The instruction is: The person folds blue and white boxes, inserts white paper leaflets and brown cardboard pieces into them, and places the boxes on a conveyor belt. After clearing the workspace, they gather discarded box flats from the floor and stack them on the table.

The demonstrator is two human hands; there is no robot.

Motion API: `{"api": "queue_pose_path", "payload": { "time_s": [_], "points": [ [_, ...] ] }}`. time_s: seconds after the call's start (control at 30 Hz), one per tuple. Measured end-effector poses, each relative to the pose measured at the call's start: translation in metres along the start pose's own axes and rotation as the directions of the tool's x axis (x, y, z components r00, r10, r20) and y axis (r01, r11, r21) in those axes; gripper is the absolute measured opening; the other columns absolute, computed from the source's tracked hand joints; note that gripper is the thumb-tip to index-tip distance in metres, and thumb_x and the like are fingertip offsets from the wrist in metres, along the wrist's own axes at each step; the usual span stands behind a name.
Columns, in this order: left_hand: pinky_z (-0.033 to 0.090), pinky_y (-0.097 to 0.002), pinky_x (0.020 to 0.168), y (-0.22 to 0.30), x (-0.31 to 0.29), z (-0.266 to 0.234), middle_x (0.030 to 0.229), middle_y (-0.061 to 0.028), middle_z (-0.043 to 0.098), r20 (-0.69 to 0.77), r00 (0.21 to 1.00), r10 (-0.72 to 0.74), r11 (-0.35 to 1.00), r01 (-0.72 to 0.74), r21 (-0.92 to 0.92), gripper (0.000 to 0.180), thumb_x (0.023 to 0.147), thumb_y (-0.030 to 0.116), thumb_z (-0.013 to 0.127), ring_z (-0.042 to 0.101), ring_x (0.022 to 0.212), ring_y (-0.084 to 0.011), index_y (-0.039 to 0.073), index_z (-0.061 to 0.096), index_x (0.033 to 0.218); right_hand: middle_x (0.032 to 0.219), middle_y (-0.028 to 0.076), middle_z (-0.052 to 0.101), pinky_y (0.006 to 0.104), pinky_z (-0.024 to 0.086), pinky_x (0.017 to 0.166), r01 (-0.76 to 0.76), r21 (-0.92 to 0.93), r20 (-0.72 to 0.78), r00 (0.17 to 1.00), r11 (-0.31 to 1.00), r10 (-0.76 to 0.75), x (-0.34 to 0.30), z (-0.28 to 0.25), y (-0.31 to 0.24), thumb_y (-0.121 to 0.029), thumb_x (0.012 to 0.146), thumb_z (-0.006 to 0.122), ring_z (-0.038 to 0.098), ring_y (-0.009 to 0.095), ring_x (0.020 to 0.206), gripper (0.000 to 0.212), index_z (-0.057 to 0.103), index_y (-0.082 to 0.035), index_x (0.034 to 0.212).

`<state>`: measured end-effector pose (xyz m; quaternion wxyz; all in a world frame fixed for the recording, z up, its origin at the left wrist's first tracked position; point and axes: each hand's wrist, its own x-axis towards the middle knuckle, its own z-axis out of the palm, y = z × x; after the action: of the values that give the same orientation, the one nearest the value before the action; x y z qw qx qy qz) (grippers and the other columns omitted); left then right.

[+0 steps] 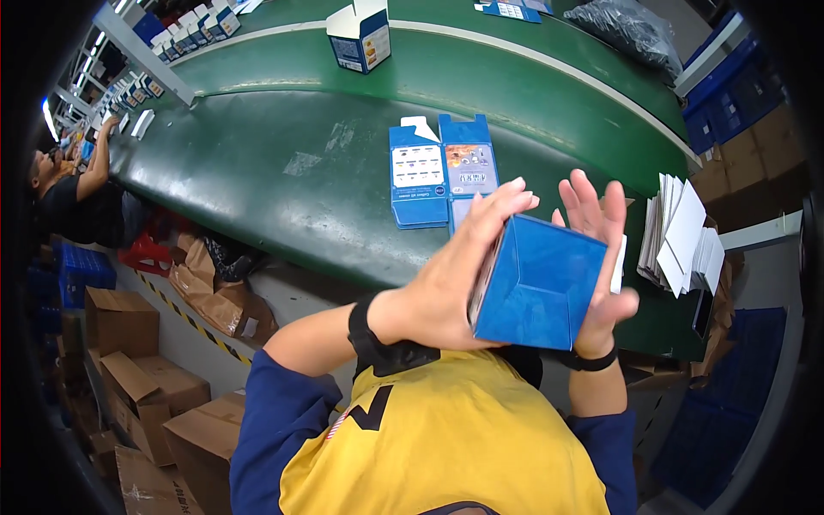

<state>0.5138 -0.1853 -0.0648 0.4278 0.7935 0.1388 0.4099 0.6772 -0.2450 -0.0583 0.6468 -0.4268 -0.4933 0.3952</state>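
Observation:
A blue cardboard carton (539, 281) is held up in front of my chest, with a closed, creased blue face toward me. My left hand (442, 287) presses along its left side, fingers stretched forward. Against the right side lies my right hand (605, 257), its fingers raised and spread and its thumb out to the right. The carton sits between the two palms. Just beyond, flattened blue cartons (419, 176) with printed panels lie on the green work table (257, 163); my hands and the carton cover part of them.
A carton with raised flaps (359, 43) stands on the green surface behind. White folded sheets (678, 236) are stacked at the right. Brown boxes (154, 386) fill the floor at left. Another person (81, 193) works farther along the table, near rows of small cartons (196, 30).

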Motion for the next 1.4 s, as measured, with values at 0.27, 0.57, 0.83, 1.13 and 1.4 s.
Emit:
{"api": "queue_pose_path", "payload": {
  "time_s": [0.27,0.57,0.83,1.13,1.4],
  "points": [
    [0.018,-0.0598,0.106,-0.055,0.04,-0.06,0.136,-0.0129,0.041,0.387,0.575,0.721,0.371,-0.792,0.485,0.077,0.07,0.008,0.074,0.032,0.131,-0.0356,0.021,0.033,0.134,0.135,0.015,0.041,0.0356,0.035,0.102,-0.592,0.281,0.456,0.775,0.755,0.438,0.065,-0.038,0.004,-0.043,0.083,0.061,0.04,0.023,0.125,0.078,0.028,0.001,0.138],
    [0.04,-0.0422,0.093,-0.108,-0.006,-0.084,0.106,-0.0184,0.053,-0.088,0.808,-0.583,0.569,0.483,0.665,0.088,0.066,0.028,0.077,0.05,0.106,-0.035,0.006,0.03,0.137,0.137,0.021,0.033,0.0348,0.033,0.104,0.227,-0.605,0.051,0.968,0.763,-0.247,0.265,-0.047,0.148,-0.023,0.059,0.084,0.036,0.031,0.127,0.128,-0.01,-0.003,0.143],
    [0.039,-0.043,0.095,-0.121,-0.015,-0.096,0.119,-0.0229,0.05,-0.2,0.749,-0.632,0.64,0.65,0.41,0.09,0.069,0.029,0.075,0.046,0.113,-0.0367,0.004,0.025,0.14,0.143,0.029,0.023,0.0335,0.03,0.105,-0.33,-0.508,-0.148,0.943,0.795,0.297,0.186,-0.028,0.136,-0.023,0.07,0.077,0.033,0.034,0.13,0.111,-0.004,0.004,0.142],
    [0.036,-0.035,0.1,-0.107,-0.01,-0.065,0.131,-0.018,0.043,-0.123,0.739,-0.662,0.742,0.67,0.031,0.089,0.075,0.02,0.073,0.04,0.123,-0.0259,0.007,0.017,0.143,0.144,0.024,0.025,0.029,0.028,0.105,-0.563,-0.186,0.109,0.802,0.805,0.587,0.071,0.015,0.097,-0.01,0.078,0.067,0.033,0.022,0.13,0.093,0.001,0.004,0.143],
    [0.039,-0.0321,0.096,-0.058,0.014,-0.056,0.129,-0.0145,0.038,-0.563,0.6,-0.568,0.795,0.222,-0.565,0.087,0.078,0.023,0.07,0.045,0.115,-0.0235,0.001,0.016,0.142,0.146,0.02,0.023,0.0349,0.025,0.107,-0.029,-0.156,-0.118,0.993,0.987,0.011,0.022,0.039,0.058,-0.007,0.081,0.061,0.029,0.024,0.133,0.085,0.005,0.002,0.144]
  ]
}}
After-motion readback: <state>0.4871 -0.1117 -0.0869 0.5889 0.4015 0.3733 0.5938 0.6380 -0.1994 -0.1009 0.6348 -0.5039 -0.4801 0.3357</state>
